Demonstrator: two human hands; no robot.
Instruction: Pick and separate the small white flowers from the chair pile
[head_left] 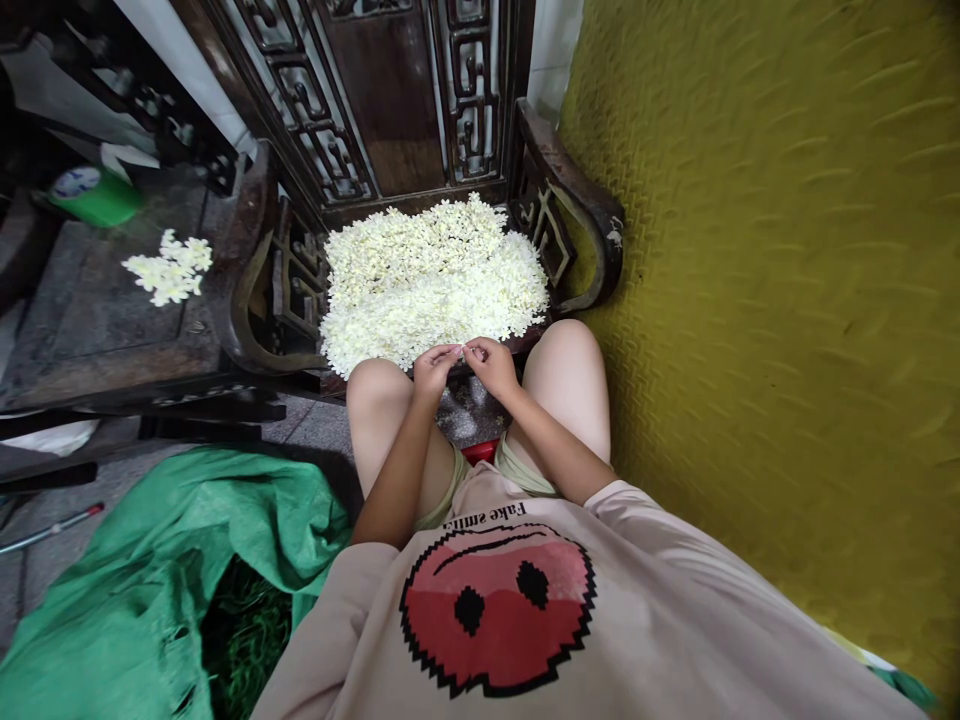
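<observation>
My left hand [433, 370] and my right hand [492, 366] meet fingertip to fingertip between my knees, at the front edge of the chair seat. Both are closed in a pinch. Something tiny and pale seems to sit between the fingertips, too small to name. Just beyond them a thick heap of small white-yellow flowers [439, 280] covers the seat of a dark carved wooden chair [390, 110]. The heap lies close to the fingers.
To the left, a dark wooden surface [90, 300] holds a small flower bunch [171, 268] and a green roll-like cylinder [97, 196]. A green sack [172, 510] with dark green strands lies at lower left. A yellow textured panel [765, 300] stands along the right.
</observation>
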